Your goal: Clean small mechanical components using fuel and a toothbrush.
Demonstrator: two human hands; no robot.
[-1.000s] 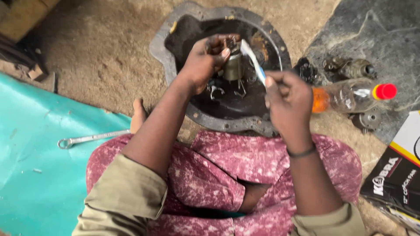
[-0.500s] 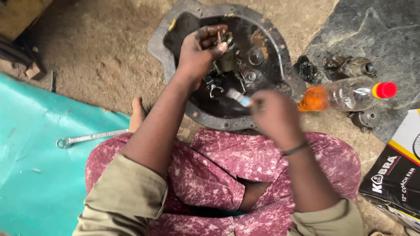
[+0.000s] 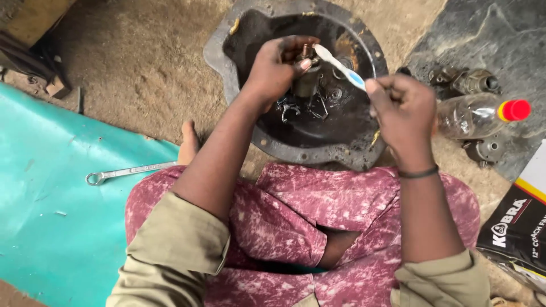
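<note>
A small metal part (image 3: pixel 307 79) is gripped in the fingers of the left hand (image 3: pixel 278 68), which is closed around it over the middle of a round, dark metal pan (image 3: pixel 227 57). A toothbrush (image 3: pixel 340 67) with a white and blue handle is grasped in the right hand (image 3: pixel 401 111), fingers wrapped around the lower end of the handle. The head of the brush is laid against the top of the part, just beside the left fingertips, so the two hands are seen close together with the part between them.

The step in hand is judged to be the scrubbing of the part with the brush. For the next move, a firm hold by the left hand would be needed, and the part would probably have to be turned a little so that another side is brought under the bristles; care would be called for, since the part looks oily and could slip.

At the bottom of the pan, under the hands, some small clips and metal pieces (image 3: pixel 301 108) are seen. To the right of the pan, a clear plastic bottle (image 3: pixel 478 113) with a red cap is laid on its side. On a teal sheet (image 3: pixel 51 216) to the left, well apart from the hands, a wrench (image 3: pixel 128 171) is laid.
</note>
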